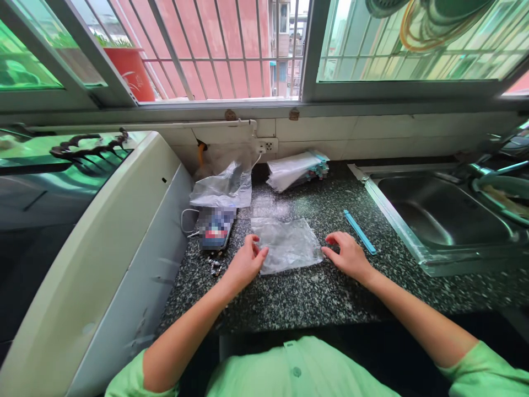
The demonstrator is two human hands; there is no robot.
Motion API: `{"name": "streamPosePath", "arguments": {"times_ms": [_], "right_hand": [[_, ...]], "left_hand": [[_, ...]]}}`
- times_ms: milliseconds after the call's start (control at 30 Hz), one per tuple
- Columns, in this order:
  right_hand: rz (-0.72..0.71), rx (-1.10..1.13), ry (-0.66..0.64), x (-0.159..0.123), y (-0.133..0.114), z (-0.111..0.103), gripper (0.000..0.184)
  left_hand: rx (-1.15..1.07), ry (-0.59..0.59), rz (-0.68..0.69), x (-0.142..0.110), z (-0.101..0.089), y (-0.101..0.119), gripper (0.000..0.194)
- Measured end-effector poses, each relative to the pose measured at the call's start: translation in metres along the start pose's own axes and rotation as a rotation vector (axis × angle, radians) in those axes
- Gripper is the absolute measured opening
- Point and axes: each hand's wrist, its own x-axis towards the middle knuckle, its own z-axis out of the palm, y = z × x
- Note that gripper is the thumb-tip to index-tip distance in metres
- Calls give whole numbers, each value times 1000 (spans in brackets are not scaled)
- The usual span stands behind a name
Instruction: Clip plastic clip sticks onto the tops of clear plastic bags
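Note:
A flat clear plastic bag (287,243) lies on the dark speckled countertop (314,292) in front of me. My left hand (247,262) pinches the bag's left edge with curled fingers. My right hand (349,255) rests on the counter at the bag's right edge, fingers bent and touching it. A light blue strip (360,232) lies on the counter just right of my right hand.
A phone (215,227) with a white cable lies left of the bag, under a crumpled plastic bag (225,184). A stack of clear bags (295,170) sits by the back wall. A steel sink (442,212) is at right. A white appliance (124,248) stands at left.

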Motion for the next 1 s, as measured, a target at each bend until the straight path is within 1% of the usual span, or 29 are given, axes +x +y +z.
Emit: {"name": "streamPosePath", "arguments": {"times_ms": [67, 100, 133, 167, 200, 267, 300, 367, 400, 433, 500, 600, 633, 700, 767, 800, 867, 967, 1000], "right_hand": [[-124, 15, 61, 8, -7, 2, 20], [-190, 9, 60, 12, -11, 5, 24], [-244, -4, 32, 16, -15, 9, 26], [-283, -25, -5, 20, -19, 14, 27], [-307, -50, -42, 22, -22, 18, 27], [-326, -96, -100, 25, -24, 27, 26], [-327, -111, -113, 25, -23, 30, 25], [-327, -128, -116, 23, -19, 33, 24], [-329, -130, -108, 22, -16, 33, 23], [-332, -129, -89, 20, -13, 31, 23], [-353, -120, -28, 16, -11, 27, 23], [-455, -123, 45, 8, -15, 20, 26], [-503, -137, 40, 4, -17, 19, 26], [-591, -176, 7, -2, -21, 21, 21], [-641, -219, -13, -5, -22, 25, 17], [-658, -234, -11, -5, -21, 27, 18], [-681, -245, 9, -3, -15, 31, 20], [-700, -234, 42, 4, -6, 31, 23], [-697, -235, 58, 6, -4, 30, 23]], "left_hand": [[304, 235, 279, -5, -1, 8, 38], [420, 315, 393, -5, 0, 12, 38], [512, 349, 490, -3, 3, 16, 37], [582, 343, 575, 1, 6, 19, 35], [640, 298, 649, 5, 10, 20, 33], [724, 145, 755, 17, 20, 15, 34], [755, 80, 759, 23, 25, 10, 36], [790, -24, 712, 34, 31, -3, 41], [790, -56, 694, 38, 33, -8, 44], [777, -73, 684, 40, 33, -12, 45], [718, -56, 687, 41, 31, -16, 46], [590, 4, 737, 33, 22, -14, 42], [561, -3, 767, 28, 19, -13, 41], [543, -60, 830, 18, 15, -13, 40], [563, -113, 868, 7, 15, -15, 45], [578, -112, 872, 3, 16, -17, 48], [613, -47, 859, -3, 20, -21, 46], [713, 97, 849, -5, 24, -25, 23], [751, 131, 858, -5, 25, -26, 18]]}}
